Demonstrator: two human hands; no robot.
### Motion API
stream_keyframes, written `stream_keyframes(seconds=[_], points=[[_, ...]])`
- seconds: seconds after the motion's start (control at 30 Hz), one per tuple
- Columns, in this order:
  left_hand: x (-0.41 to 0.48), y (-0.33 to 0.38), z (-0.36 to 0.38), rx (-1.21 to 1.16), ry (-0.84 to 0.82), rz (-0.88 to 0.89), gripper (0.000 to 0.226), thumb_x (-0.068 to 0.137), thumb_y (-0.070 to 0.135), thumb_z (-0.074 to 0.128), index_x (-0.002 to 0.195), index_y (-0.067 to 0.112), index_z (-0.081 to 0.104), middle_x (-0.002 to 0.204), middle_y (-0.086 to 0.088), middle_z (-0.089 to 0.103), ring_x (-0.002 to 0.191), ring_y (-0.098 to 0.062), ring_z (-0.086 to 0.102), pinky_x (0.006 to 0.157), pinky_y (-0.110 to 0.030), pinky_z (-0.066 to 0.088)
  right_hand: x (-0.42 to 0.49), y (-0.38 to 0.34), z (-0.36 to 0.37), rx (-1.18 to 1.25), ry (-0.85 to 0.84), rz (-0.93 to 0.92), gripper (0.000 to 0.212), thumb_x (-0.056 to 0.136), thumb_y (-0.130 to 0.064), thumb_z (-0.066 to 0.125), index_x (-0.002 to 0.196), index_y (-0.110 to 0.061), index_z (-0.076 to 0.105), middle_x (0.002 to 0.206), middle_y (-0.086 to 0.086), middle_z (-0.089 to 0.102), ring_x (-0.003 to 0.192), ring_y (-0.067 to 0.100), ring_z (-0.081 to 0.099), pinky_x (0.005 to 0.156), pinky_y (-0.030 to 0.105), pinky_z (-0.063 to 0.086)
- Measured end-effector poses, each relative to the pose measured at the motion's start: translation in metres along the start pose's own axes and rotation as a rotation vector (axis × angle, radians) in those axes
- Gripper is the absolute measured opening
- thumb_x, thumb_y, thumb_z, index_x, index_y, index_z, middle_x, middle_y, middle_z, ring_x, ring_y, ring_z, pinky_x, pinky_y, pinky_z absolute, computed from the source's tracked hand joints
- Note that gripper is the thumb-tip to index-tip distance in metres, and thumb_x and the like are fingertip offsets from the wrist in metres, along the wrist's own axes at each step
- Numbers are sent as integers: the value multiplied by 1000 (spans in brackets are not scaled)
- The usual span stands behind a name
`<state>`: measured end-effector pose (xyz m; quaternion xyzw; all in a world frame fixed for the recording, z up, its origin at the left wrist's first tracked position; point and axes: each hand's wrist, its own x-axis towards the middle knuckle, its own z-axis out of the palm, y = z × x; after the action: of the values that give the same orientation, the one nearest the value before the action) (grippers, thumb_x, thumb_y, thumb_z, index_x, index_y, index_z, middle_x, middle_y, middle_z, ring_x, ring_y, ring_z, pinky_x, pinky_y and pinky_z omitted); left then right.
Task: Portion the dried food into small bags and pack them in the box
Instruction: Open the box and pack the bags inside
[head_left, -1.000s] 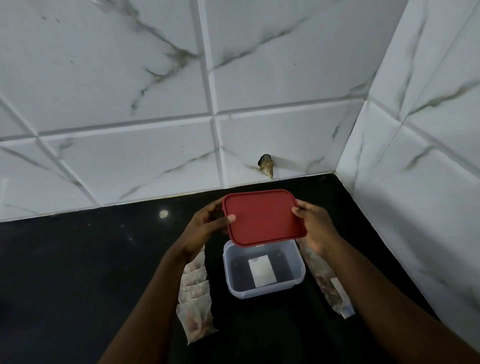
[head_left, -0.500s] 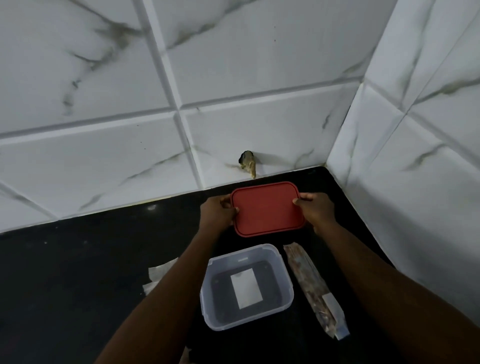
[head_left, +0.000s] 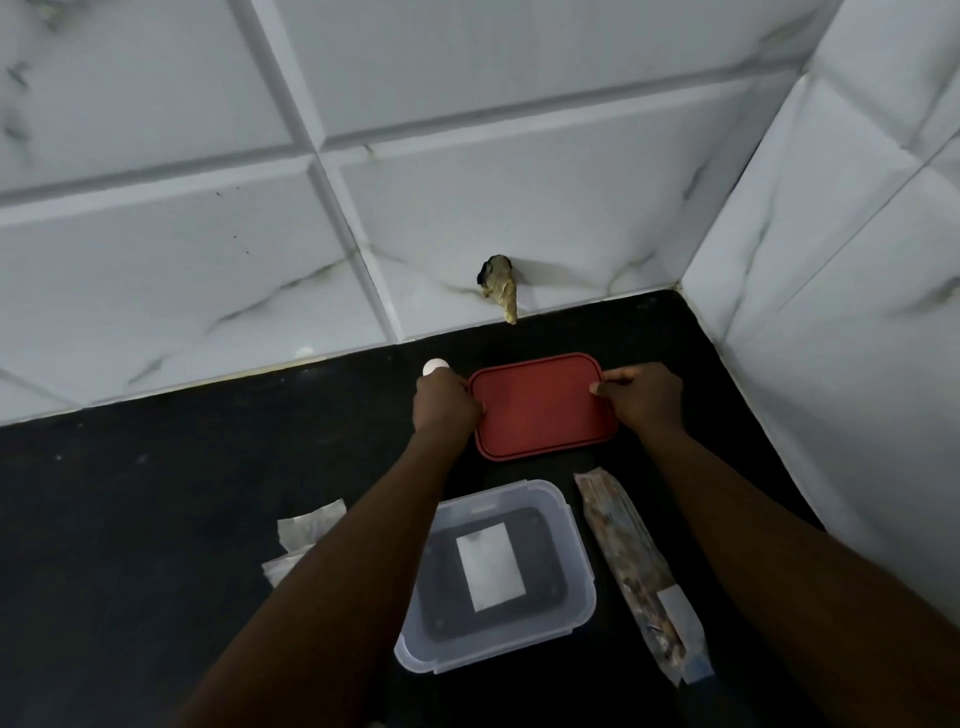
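Left grip (head_left: 445, 402) and right grip (head_left: 644, 397) each pinch the red lid (head_left: 540, 410)

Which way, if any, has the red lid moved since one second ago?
Yes. From over the clear box the red lid moved away toward the tiled wall, held by left hand and right hand.

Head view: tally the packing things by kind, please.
Red lid: 1
Clear box: 1
Long bag of dried food: 1
Small bags: 2 in view, maybe more hidden
Total: 5 in view
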<state>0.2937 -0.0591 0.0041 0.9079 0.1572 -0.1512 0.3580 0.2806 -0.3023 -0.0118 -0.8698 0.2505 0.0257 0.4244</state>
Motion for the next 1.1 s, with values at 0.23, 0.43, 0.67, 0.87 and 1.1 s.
stream_keyframes(seconds=[0.23,0.43,0.67,0.87,1.1], points=[[-24,17,-18,66,83,53,9,87,2,67,94,1,73,91,-15,70,85,-29,71,69,-33,56,-29,-2,-16,-64,78,-159,27,90,-14,74,114,-3,76,111,16,75,107,27,71,96,25,47],[-67,26,-25,14,87,175,6,82,6,73,87,6,77,75,-7,71,66,-19,69,59,-25,56,-93,7,-47,19,71,-218,23,88,-10,73,111,-8,77,105,8,78,89,9,68,85,18,46],[-156,40,5,-67,-24,377,25,87,10,76,112,9,76,101,-5,77,91,-14,72,89,-30,59,-164,53,-56,-89,-43,-162,43,81,-21,84,120,-8,71,113,7,73,101,18,68,95,33,54],[-197,34,30,74,-147,501,31,89,14,74,119,17,73,106,3,73,97,-9,69,91,-31,59,-198,94,-48,-244,-86,-95,72,73,-46,85,131,-10,62,122,10,64,111,23,61,91,34,50],[-207,57,33,630,-249,846,37,95,22,69,132,24,66,133,-2,62,124,-19,56,106,-37,43,-230,114,-49,-272,-86,92,84,73,-59,80,140,-16,53,135,7,52,120,24,56,97,40,51]])
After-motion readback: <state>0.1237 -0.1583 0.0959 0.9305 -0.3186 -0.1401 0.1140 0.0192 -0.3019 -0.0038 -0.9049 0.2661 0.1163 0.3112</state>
